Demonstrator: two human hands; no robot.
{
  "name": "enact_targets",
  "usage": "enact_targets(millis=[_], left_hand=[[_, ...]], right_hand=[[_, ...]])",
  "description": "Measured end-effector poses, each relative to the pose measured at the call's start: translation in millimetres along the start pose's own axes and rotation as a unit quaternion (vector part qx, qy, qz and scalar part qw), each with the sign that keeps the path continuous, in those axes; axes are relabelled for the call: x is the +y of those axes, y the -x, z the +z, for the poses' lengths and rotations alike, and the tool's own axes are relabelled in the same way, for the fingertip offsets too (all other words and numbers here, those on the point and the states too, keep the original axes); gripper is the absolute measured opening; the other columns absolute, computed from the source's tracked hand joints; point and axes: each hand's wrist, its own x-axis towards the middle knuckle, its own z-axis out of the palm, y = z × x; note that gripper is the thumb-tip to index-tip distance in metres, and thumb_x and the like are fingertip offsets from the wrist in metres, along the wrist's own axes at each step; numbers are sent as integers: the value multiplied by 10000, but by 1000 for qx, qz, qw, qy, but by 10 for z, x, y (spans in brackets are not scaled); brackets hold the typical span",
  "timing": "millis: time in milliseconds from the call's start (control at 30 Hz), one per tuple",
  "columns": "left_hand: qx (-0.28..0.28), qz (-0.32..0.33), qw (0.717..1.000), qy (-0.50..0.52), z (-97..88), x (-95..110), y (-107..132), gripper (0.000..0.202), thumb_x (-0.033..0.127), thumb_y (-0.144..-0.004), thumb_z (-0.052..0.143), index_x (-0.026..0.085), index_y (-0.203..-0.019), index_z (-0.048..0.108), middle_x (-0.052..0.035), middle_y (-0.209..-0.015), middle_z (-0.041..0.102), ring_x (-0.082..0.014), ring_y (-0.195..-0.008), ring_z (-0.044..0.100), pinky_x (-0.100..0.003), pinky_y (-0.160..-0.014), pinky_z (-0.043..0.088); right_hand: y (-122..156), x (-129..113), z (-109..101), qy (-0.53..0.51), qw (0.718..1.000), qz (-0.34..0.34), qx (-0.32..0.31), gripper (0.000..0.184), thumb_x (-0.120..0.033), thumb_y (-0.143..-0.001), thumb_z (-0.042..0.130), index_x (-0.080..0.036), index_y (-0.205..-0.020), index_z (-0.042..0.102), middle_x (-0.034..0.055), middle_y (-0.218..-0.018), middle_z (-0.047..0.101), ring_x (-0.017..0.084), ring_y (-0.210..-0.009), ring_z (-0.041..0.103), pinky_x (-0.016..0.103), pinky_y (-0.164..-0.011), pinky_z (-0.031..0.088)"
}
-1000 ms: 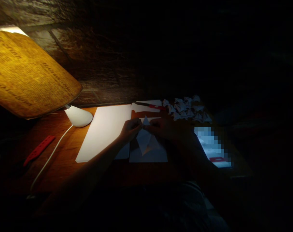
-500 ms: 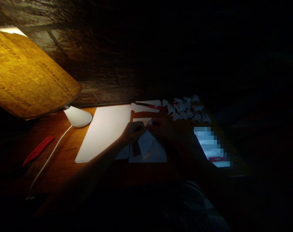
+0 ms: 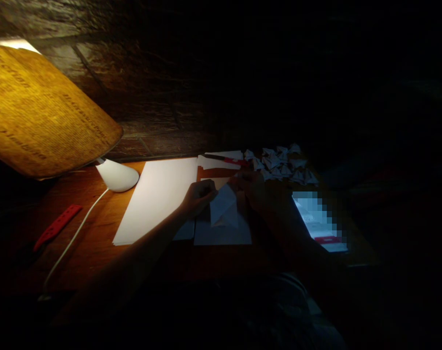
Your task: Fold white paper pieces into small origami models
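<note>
A partly folded piece of white paper (image 3: 224, 208) is held up between my two hands, over a white sheet (image 3: 221, 236) lying on the table. My left hand (image 3: 201, 195) is closed in a pinch at the paper's upper left edge. At its upper right, my right hand (image 3: 250, 185) pinches the same paper, its fingers dim in the shadow. Several small folded paper pieces (image 3: 279, 163) lie in a group just beyond my right hand.
Left of my hands is a stack of white paper (image 3: 158, 199). A lamp base (image 3: 118, 176) with a cord and a red-handled tool (image 3: 58, 226) stand farther left. Behind, a red and black tool (image 3: 226, 159) rests on paper strips. A lit phone (image 3: 321, 221) lies right.
The folded paper has turned and spread wider between my hands. My right hand has moved slightly to the right, away from my left hand.
</note>
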Motion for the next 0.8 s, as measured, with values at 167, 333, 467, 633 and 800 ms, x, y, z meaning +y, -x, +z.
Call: enact_targets(millis=[167,333,467,633,800], left_hand=[[7,2,1000,0,-4,-1,-4,317,379,-806,684,186,-633,501,36,-590,435,-103,-549,397,-241,-517,274],[15,7,1000,-1,-16,15,-11,309,362,-798,678,185,-615,502,35,-587,435,-103,-545,400,-246,-520,276],[10,3,1000,-2,-26,28,-10,280,343,-789,668,182,-616,518,29,-586,447,-110,-552,411,-248,-523,284],[0,1,1000,13,-32,47,-1,275,355,-782,660,180,-626,516,25,-607,455,-117,-578,416,-252,-542,292],[18,-2,1000,15,-13,63,-8,268,388,-796,671,174,-680,558,17,-643,478,-128,-612,432,-254,-562,309]], right_hand=[[-22,21,-19,9,1000,-14,18,314,-406,-663,725,-214,-493,545,-24,-528,525,117,-554,452,276,-560,354],[-38,43,-46,-16,998,-5,58,314,-418,-676,725,-222,-522,533,-33,-536,500,119,-543,434,281,-552,341],[-46,45,-56,-11,998,-8,64,325,-405,-696,728,-227,-531,512,-34,-541,476,124,-557,434,282,-555,339],[-46,46,-47,-24,999,-3,27,356,-441,-719,738,-223,-540,522,-25,-554,503,123,-566,450,273,-543,349],[-43,86,-12,-19,999,-31,-9,357,-442,-725,756,-209,-540,559,-27,-548,532,108,-551,465,264,-554,370]])
